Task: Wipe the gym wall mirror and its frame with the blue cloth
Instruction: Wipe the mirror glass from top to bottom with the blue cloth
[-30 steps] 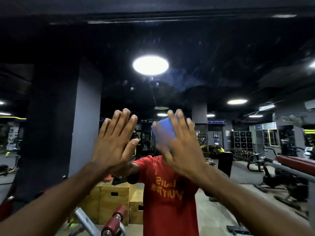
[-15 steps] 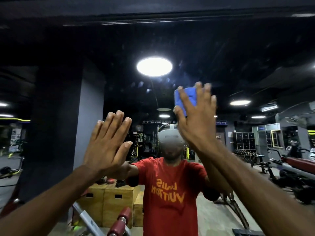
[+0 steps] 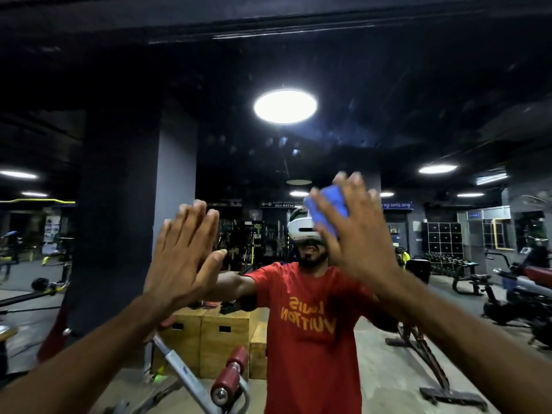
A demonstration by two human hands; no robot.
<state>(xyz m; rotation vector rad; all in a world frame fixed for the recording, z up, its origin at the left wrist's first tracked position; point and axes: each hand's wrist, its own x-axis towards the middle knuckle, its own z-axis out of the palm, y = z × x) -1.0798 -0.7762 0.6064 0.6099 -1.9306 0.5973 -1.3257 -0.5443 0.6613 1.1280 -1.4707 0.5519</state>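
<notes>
The wall mirror (image 3: 388, 100) fills almost the whole view and shows the gym and a person in a red shirt. Its dark top frame (image 3: 268, 22) runs along the upper edge. My right hand (image 3: 358, 234) presses the folded blue cloth (image 3: 328, 207) flat against the glass, right of centre, with its fingers straight and spread. Part of the cloth shows above my thumb; the rest is under my palm. My left hand (image 3: 182, 258) lies flat on the glass to the left, holding nothing.
At the bottom, a padded bench with red rollers (image 3: 230, 375) stands close to the mirror. In the reflection are wooden boxes (image 3: 215, 336), a dark pillar (image 3: 119, 219), weight machines (image 3: 525, 294) at the right and a round ceiling lamp (image 3: 285, 106).
My right hand swept the cloth up the glass, then came back down and a little to the right. My left hand has stayed flat in nearly the same spot.
</notes>
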